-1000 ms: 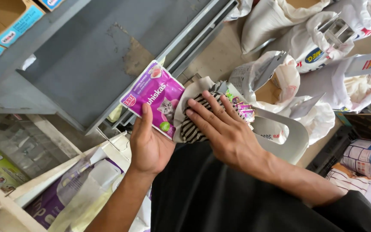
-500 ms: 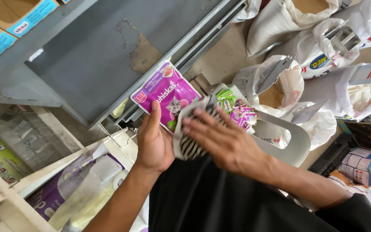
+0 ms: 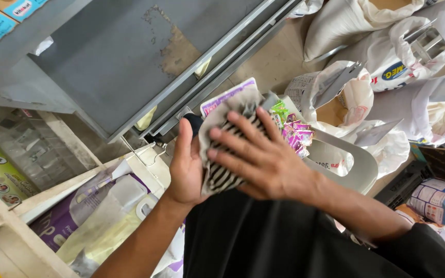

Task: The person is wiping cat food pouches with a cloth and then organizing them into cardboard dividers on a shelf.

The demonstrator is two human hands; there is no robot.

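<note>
Both hands are up close together at chest height: left hand [image 3: 187, 166] palm up, thumb out, cupped underneath; right hand [image 3: 263, 160] laid flat on top, fingers spread.

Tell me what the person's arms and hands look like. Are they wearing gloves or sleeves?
No gloves: both hands are bare. The left hand and the right hand show no rings, watch or bracelet on the sides the camera sees. The left forearm is uncovered as far as it shows. The right forearm is bare too, until a black sleeve starts near the elbow. The fingers are plain.
</note>
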